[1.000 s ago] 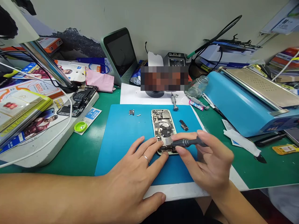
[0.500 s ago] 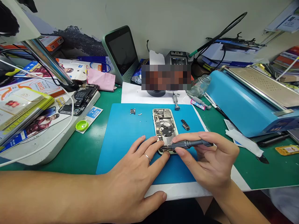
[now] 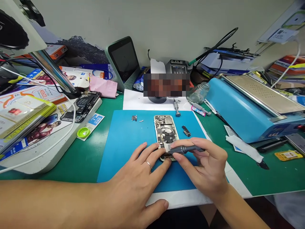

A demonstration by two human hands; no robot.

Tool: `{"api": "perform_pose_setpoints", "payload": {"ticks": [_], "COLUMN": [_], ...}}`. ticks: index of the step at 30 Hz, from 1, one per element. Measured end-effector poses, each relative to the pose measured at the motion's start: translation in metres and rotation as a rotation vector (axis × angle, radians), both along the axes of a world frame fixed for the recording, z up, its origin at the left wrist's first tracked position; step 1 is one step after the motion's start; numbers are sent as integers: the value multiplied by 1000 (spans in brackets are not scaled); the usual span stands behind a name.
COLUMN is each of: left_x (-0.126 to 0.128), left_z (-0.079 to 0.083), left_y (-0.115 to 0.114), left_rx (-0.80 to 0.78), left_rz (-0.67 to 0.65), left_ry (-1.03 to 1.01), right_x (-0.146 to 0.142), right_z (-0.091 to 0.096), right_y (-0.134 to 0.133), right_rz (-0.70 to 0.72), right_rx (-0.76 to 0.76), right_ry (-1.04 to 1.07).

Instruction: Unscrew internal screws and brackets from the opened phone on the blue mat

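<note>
A phone (image 3: pixel 168 135) without its screen lies open, inside up, on a blue mat (image 3: pixel 128 146). My left hand (image 3: pixel 139 173) rests with its fingers spread, the fingertips on the phone's lower left edge and the thumb apart near the mat's front edge. Between thumb and forefinger, my right hand (image 3: pixel 208 165) pinches dark grey tweezers (image 3: pixel 184 149), held almost level and pointing left over the phone's lower end. Their tips are hidden or too small to make out. On the mat lie small phone parts, one at the left (image 3: pixel 134 118) and one at the right (image 3: pixel 186 131).
A grey screwdriver (image 3: pixel 176 108) lies behind the phone. At the right stand a glass jar (image 3: pixel 200 92) and a blue machine (image 3: pixel 240 108). Another opened phone (image 3: pixel 83 106) lies on a white base (image 3: pixel 53 151) at the left, beside boxes and a green cap (image 3: pixel 83 132).
The camera view has shifted slightly. My right hand has drawn a little left and inward with the tweezers, while my left hand stays at the phone's lower edge.
</note>
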State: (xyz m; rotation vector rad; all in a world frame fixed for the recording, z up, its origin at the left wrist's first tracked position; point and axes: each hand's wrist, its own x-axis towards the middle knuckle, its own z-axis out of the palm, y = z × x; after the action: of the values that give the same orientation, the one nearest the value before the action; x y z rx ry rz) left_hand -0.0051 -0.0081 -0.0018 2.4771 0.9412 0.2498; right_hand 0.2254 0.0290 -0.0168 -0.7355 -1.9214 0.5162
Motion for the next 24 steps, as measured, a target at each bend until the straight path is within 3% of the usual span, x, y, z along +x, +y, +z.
{"api": "perform_pose_setpoints", "payload": {"ticks": [24], "left_x": [0], "left_z": [0], "left_y": [-1], "left_rx": [22], "left_rz": [11], "left_ry": [-25], "right_x": [0], "right_z": [2], "right_y": [2], "right_rz": [-20], "right_rx": [68], "right_ry": [-4]}}
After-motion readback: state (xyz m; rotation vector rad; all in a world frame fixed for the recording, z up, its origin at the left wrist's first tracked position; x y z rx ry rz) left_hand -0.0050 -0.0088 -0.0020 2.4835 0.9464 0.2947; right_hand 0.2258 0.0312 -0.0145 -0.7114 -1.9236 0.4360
